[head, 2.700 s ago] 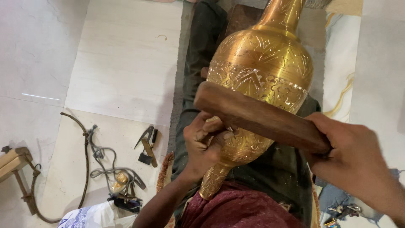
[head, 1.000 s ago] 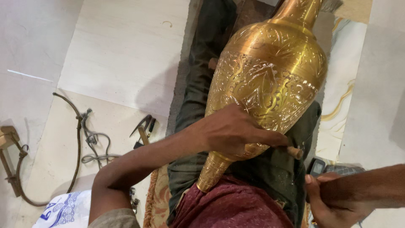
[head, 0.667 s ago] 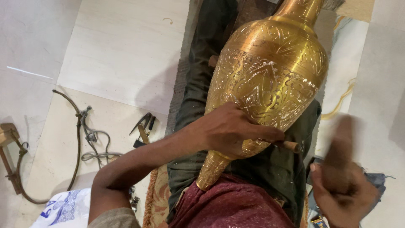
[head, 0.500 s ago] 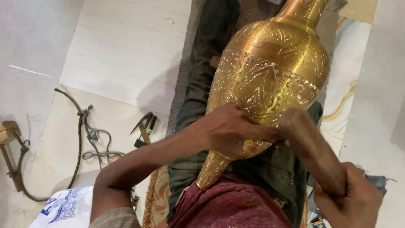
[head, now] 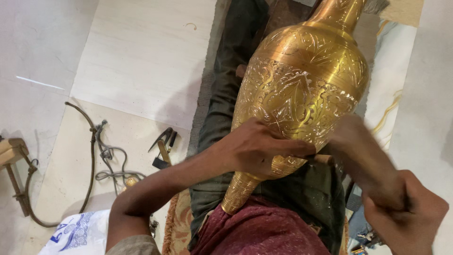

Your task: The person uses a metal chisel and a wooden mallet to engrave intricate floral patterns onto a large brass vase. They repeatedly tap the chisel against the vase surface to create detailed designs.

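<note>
Across the person's lap, a large brass vase is laid on its side, neck pointing away toward the top of the view, narrow foot near the maroon cloth at the waist. Its body is covered w/ engraved floral and leaf bands, bright gold where cut, a smoother plain band near the shoulder; the lower belly is partly hidden by the hands.

Under it, dark trousers are stretched out over a pale tiled floor. To the left on the floor a dark cable is looped beside a pair of black pliers.

The step in hand is judged to be chasing/engraving on the lower belly. The left hand is pressed flat-ish against the vase, fingers closed narrowly on a small punch whose butt end is just seen past the fingertips. The right hand is clenched round a wooden mallet, blurred by motion, so its exact contact w/ the punch can't be told — prob. just at or beside it.

Next move, by judgement: punch tip to be kept steady on the pattern line, vase held from rolling, blows kept light and square.
</note>
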Tool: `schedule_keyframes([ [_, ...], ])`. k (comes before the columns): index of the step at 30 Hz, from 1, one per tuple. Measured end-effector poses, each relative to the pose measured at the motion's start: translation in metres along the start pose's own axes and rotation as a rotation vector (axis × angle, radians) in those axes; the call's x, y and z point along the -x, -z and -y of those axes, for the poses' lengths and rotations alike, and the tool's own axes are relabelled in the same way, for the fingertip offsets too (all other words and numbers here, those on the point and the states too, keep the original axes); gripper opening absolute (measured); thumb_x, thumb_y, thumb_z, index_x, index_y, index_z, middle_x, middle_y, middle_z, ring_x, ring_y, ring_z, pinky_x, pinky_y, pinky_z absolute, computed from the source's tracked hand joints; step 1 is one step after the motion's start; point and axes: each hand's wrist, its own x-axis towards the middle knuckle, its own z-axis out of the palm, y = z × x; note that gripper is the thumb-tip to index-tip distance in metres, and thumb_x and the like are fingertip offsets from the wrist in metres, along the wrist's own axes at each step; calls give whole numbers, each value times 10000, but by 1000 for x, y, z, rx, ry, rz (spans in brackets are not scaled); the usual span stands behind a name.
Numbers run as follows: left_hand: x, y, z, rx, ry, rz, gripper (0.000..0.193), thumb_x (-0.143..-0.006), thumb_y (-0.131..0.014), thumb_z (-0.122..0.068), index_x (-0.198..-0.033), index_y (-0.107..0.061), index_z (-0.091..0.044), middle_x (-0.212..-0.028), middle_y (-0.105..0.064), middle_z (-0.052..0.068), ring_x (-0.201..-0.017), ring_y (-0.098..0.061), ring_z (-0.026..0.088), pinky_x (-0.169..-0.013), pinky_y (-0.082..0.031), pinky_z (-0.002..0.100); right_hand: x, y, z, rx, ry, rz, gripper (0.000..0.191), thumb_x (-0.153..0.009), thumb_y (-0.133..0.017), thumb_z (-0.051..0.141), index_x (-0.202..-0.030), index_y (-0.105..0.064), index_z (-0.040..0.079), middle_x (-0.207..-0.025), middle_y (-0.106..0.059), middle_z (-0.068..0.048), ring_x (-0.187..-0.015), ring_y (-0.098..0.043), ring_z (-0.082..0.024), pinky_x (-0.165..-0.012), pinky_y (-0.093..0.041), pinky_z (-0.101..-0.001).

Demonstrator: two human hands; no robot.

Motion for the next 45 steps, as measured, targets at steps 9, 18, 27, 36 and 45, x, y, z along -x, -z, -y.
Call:
schedule_keyframes([
  [9,4,0,-4,49,-11,-128,704,-792,-574,47,-1411,-592,-288,-1036,-801,-25,-665,-621,58,-482,-475,219,-5,-5,-22,-130,103,-61,199,-851,-801,-41,-1021,-698,-29,-823,-719,-89,-720,-675,-154,-705,-539,-288],
  [18,13,-5,-1,75,31,-134,663,-776,-687,-9,-1404,-608,-207,-1047,-798,50,-512,-562,102,-443,-475,270,-18,-2,11,-112,5,35,268,-770,-830,45,-971,-652,58,-807,-692,-36,-718,-666,-115,-653,-529,-277],
  [27,15,-12,3,100,-62,-267,535,-836,-674,39,-1326,-646,-172,-1090,-729,31,-676,-687,149,-554,-567,283,-22,1,2,317,129,137,367,-665,-892,68,-982,-709,52,-759,-688,-71,-655,-633,-160,-602,-496,-298],
  [36,19,-10,5,125,35,-190,629,-692,-678,51,-1314,-676,-40,-806,-719,62,-580,-654,146,-481,-528,298,-32,2,2,30,200,122,373,-695,-789,28,-1056,-694,24,-722,-660,-49,-630,-609,-124,-565,-487,-283],
  [45,23,-5,-7,64,14,-309,614,-691,-641,88,-1290,-670,-40,-1077,-782,129,-653,-682,182,-502,-547,299,-36,3,29,-74,183,120,219,-769,-797,79,-946,-669,67,-757,-654,-70,-616,-622,-164,-565,-475,-309],
])
